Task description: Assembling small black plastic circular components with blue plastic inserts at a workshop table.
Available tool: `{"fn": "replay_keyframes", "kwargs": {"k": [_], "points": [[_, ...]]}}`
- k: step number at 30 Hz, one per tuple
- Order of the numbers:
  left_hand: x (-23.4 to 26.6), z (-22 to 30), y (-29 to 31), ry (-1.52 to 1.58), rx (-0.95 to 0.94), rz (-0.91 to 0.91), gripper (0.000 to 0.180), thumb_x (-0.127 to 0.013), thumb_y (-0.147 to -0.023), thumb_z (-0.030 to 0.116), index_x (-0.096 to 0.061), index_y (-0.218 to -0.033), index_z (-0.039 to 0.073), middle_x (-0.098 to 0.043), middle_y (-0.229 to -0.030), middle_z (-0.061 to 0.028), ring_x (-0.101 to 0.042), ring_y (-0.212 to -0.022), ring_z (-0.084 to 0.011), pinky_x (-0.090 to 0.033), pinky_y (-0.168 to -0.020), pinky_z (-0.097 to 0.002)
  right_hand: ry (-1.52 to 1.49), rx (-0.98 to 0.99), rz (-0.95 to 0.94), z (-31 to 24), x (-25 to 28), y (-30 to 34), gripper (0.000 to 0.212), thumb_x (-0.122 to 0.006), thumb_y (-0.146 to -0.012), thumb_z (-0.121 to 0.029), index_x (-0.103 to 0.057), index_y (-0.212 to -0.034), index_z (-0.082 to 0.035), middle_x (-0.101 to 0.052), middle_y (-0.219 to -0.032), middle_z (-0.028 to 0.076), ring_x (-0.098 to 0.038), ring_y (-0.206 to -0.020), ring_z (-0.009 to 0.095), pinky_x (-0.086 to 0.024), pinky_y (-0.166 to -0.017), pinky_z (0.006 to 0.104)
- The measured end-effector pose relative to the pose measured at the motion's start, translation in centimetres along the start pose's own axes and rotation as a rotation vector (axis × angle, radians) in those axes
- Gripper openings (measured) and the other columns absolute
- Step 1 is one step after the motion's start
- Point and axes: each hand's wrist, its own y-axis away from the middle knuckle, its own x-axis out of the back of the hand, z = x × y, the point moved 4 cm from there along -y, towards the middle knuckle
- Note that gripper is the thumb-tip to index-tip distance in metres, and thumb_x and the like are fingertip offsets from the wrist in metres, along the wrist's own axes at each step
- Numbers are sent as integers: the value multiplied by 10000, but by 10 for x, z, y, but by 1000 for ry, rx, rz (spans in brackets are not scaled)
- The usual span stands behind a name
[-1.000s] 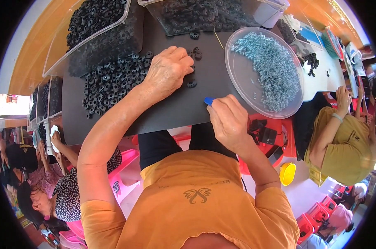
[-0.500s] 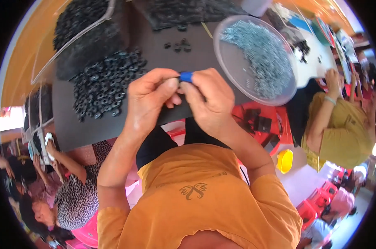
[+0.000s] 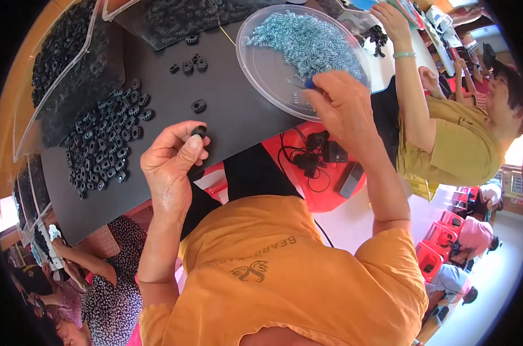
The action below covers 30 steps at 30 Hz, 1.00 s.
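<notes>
- A small black part [image 3: 199, 131] sits above the table's near edge, pinched between the thumb and fingers of the left hand [image 3: 170, 161], which is closed on it.
- The right hand [image 3: 345, 102], its thumb and fingers drawn together, grips a small blue tool [image 3: 310, 83] above the near side of a round clear tub [image 3: 260, 75]; whether its tip touches anything cannot be told.
- That tub stands at the table's right end, with small pale metallic springs [image 3: 313, 43] heaped toward its far side.
- One loose part [image 3: 198, 106] lies between the left hand and the tub; a small cluster [image 3: 187, 67] lies farther toward the far edge.
- A spread of black parts [image 3: 103, 138] covers the table's left side.
- Behind it, by the far left corner, a clear bin [image 3: 87, 48] is heaped with similar parts.
- A second clear bin [image 3: 114, 12], along the far edge, also holds black parts.
- The table [image 3: 163, 92] is dark-topped.
</notes>
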Motion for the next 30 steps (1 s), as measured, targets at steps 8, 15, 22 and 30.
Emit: {"fn": "replay_keyframes", "kwargs": {"k": [8, 15, 22, 30], "points": [[-2, -4, 3, -27, -5, 2, 179, -658, -824, 74, -647, -979, -14, -640, -808, -51, -545, -645, -80, -423, -594, -187, 291, -14, -422, 10, -39, -16, 175, -635, -724, -192, -632, -683, -22, -611, -726, 168, -607, -736, 344, -482, -660, 460], [-5, -2, 5, 55, 61, -48, 180, -636, -840, 67, -646, -1003, -8, -663, -824, -80, -585, -649, -88, -459, -587, -195, 58, 47, -264, -12, -23, -21, 175, -596, -766, -159, -580, -809, 10, -594, -716, 175, -592, -686, 351, -475, -627, 428], [-7, -1, 7, 131, 81, -96, 169, -629, -852, 73, -647, -998, -11, -643, -795, -42, -563, -646, -72, -448, -585, -183, -541, 99, -189, -74, -30, -18, 127, -632, -750, 3, -567, -859, 4, -559, -777, 101, -538, -691, 223, -430, -608, 304], [-3, -3, 11, 153, 49, -67, 174, -639, -849, 86, -648, -989, -17, -644, -777, -44, -556, -633, -69, -449, -568, -188, -542, 236, -138, -91, -47, -14, 157, -616, -723, 29, -566, -865, -19, -558, -779, 115, -546, -736, 304, -447, -622, 369]]}}
